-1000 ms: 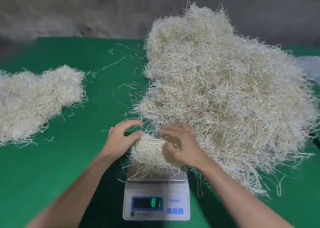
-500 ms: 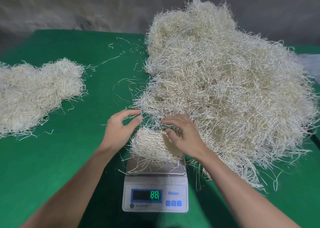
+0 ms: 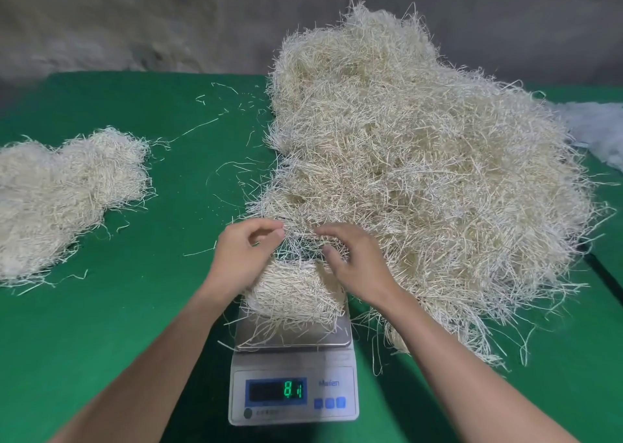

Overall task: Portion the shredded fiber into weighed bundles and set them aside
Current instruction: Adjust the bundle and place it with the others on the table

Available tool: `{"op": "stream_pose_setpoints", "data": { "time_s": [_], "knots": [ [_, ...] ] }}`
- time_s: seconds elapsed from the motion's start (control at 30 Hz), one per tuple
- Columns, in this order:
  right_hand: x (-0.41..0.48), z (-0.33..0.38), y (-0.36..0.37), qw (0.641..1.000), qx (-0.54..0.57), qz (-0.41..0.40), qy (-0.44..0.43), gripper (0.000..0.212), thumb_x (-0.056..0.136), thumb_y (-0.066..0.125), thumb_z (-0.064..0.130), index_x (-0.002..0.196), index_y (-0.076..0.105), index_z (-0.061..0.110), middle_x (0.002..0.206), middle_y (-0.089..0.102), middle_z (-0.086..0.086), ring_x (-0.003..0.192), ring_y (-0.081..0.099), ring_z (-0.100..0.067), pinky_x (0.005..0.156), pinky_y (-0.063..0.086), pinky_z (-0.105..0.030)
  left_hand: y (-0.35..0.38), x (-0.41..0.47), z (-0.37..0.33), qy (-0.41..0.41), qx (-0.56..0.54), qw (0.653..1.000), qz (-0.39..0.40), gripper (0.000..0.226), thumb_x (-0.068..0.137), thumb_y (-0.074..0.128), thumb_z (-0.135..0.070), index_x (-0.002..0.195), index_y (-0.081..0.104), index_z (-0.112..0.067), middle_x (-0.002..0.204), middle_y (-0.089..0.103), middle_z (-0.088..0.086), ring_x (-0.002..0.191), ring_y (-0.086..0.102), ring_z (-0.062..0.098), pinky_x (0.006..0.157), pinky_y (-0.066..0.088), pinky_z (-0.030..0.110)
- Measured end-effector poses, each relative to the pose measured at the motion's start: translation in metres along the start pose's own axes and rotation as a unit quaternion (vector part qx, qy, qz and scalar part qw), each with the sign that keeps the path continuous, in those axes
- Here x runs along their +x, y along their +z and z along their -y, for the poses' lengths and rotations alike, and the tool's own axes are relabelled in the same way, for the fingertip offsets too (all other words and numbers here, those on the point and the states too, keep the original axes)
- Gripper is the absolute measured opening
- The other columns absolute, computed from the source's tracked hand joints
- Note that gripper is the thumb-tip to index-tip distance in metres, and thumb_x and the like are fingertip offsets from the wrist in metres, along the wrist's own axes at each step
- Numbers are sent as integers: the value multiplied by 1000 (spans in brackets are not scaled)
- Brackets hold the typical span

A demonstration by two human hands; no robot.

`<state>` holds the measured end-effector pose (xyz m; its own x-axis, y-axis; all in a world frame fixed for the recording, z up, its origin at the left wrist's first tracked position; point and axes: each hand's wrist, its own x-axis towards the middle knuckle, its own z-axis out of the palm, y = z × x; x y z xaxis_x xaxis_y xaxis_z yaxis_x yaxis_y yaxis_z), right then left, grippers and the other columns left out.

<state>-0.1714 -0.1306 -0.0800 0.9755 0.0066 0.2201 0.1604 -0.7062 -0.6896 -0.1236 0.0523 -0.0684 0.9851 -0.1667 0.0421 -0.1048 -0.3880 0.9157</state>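
A small pale fiber bundle [image 3: 293, 294] lies on the steel pan of a digital scale [image 3: 293, 395], whose green display shows 8 and 1. Behind and to the right rises the big heap of shredded fiber [image 3: 421, 173], its front edge reaching the bundle. My left hand [image 3: 242, 260] hovers at the bundle's far left, thumb and forefinger pinching thin strands. My right hand [image 3: 357, 267] sits at the bundle's far right, fingers curled into the strands where bundle and heap meet. A flatter mass of set-aside fiber [image 3: 57, 196] lies at the far left.
Everything rests on a green table [image 3: 135, 308] with stray strands scattered near its back middle. Some white fluffy material [image 3: 600, 129] lies at the right edge. A grey wall stands behind the table. A dark gap runs along the table's right side.
Both hands stayed at the bundle's far edge, the fingers closing in on the strands between bundle and heap. The scale reading flickered between 81 and 88.
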Motion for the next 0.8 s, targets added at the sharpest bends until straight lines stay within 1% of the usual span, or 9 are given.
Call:
{"op": "stream_pose_setpoints", "data": {
  "time_s": [0.1,0.27,0.43,0.53,0.6,0.63,0.7,0.73,0.8],
  "knots": [
    [5,0,-21,998,-21,-59,6,34,93,54,13,126,56,20,132,55,4,127,43,-10,116,22,-33,18,8,-18,16,-10,1000,9,13,88,64,-21,98,69,-28,91,68,-13,74,62,-4,58,45,4],
    [6,-19,-75,970,-125,-202,44,49,83,64,11,130,52,19,135,46,-2,126,34,-13,111,22,-28,64,28,-56,66,6,997,42,15,87,64,-15,98,68,-24,89,63,-20,73,57,-11,63,42,2],
    [14,-62,-119,944,-245,-104,195,115,69,81,32,146,-3,44,155,-17,2,141,3,-27,110,24,-48,111,56,-96,128,67,987,64,21,89,60,-13,108,65,-21,96,63,-16,85,55,-7,69,46,9],
    [25,-80,-121,950,-237,-62,194,124,69,81,18,139,-14,55,151,-29,5,140,19,-31,89,47,-33,130,72,-117,149,63,986,51,26,91,57,-7,113,63,-20,107,63,-10,91,56,-2,76,45,9],
    [34,-90,-121,958,-223,-49,173,103,76,73,6,142,8,52,155,-6,-1,123,45,-25,76,51,-25,138,81,-129,152,48,986,48,30,91,55,-4,116,61,-19,113,63,-8,98,57,2,81,45,10],
    [40,-95,-124,964,-207,-52,161,75,80,66,3,136,33,41,149,19,-9,108,53,-21,73,51,-24,140,86,-134,155,41,985,57,34,90,55,-3,118,59,-20,116,61,-8,103,57,5,86,45,13],
    [53,-97,-137,976,-161,-81,124,29,82,56,-6,92,58,21,108,54,-9,85,57,-17,72,52,-22,141,93,-141,158,38,980,118,49,85,62,-5,126,50,-28,126,54,-10,113,52,4,91,43,15],
    [62,-95,-145,979,-134,-104,108,28,81,55,-11,82,58,17,94,58,-5,82,59,-18,71,51,-18,141,95,-143,153,39,974,161,62,80,68,-10,131,43,-34,133,47,-11,116,48,1,92,40,13],
    [81,-83,-167,983,-70,-151,77,24,79,59,-12,88,65,9,89,63,1,79,59,-14,67,47,-11,143,97,-146,133,54,966,214,93,69,79,-25,142,24,-41,147,31,-14,126,35,-1,101,32,19]
  ]
}}
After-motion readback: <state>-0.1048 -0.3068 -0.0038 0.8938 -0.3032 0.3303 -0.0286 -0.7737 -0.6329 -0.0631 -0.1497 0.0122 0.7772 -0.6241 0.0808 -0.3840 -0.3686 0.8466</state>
